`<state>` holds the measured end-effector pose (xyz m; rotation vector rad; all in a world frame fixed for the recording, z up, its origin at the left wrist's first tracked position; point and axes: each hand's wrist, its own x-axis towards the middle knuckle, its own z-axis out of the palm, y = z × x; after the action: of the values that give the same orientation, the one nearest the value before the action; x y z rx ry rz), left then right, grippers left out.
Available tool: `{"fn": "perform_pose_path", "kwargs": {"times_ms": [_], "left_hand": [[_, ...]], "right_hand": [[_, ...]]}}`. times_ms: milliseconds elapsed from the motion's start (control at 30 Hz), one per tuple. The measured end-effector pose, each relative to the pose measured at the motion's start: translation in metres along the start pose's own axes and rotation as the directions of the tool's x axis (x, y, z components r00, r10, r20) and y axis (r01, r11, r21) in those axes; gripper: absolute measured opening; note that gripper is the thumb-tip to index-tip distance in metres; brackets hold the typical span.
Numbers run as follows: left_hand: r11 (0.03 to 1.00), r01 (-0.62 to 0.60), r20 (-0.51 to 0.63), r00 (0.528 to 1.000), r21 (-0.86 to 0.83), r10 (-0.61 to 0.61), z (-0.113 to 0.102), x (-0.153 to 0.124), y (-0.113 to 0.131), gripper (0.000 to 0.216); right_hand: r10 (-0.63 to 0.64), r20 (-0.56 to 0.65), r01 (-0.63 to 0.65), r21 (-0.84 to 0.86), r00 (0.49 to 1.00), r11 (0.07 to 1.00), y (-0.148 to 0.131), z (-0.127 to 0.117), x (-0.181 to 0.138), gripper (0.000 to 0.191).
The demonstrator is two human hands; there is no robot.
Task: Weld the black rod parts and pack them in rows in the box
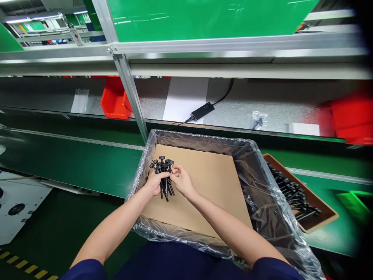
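Note:
My left hand [155,182] is closed round a bunch of black knob-headed rods [165,184], their round heads up and their thin shafts pointing down. Pinched at the right side of the bunch, my right hand [181,179] has its fingertips on one of the rods. Both hands are over a flat cardboard sheet [206,182] inside a box lined with clear plastic [262,190]. Part of the bunch is hidden behind my fingers.
Right of the box, a brown tray [317,202] holds many similar black rods. On the shelf behind are an orange-red bin [115,101], a black adapter with cable [203,112], white paper [186,95] and a small plastic bag [258,119]. A metal post [131,93] rises behind the box.

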<state>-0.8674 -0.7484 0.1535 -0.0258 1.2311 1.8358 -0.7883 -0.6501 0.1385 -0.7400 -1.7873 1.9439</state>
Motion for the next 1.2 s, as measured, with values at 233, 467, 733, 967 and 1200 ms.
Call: {"fn": "perform_pose_path", "kwargs": {"times_ms": [233,467,733,967,1200], "left_hand": [[1.0,-0.003,-0.162,0.987,-0.014,0.001,-0.012,0.011,0.016,0.022],[0.985,-0.111,-0.228,0.97,-0.135,0.079,-0.025,0.013,0.04,0.028],[0.987,-0.12,-0.243,0.966,-0.11,0.091,-0.023,0.018,0.033,0.027],[0.991,-0.128,-0.277,0.954,-0.032,0.114,-0.024,0.022,0.028,0.028],[0.987,-0.149,-0.227,0.961,0.051,0.157,-0.02,0.023,0.027,0.021]], "right_hand": [[0.063,0.008,-0.064,0.13,0.998,0.989,0.021,0.022,0.032,0.032],[0.23,-0.235,-0.299,-0.319,0.944,0.899,0.081,0.056,0.15,0.013],[0.162,-0.128,-0.205,-0.512,0.978,0.834,0.098,0.082,0.201,0.016],[0.073,-0.074,-0.101,-0.526,0.995,0.844,0.075,0.069,0.187,0.008],[0.053,0.357,-0.086,0.079,0.933,0.993,0.017,0.029,0.083,0.04]]}}
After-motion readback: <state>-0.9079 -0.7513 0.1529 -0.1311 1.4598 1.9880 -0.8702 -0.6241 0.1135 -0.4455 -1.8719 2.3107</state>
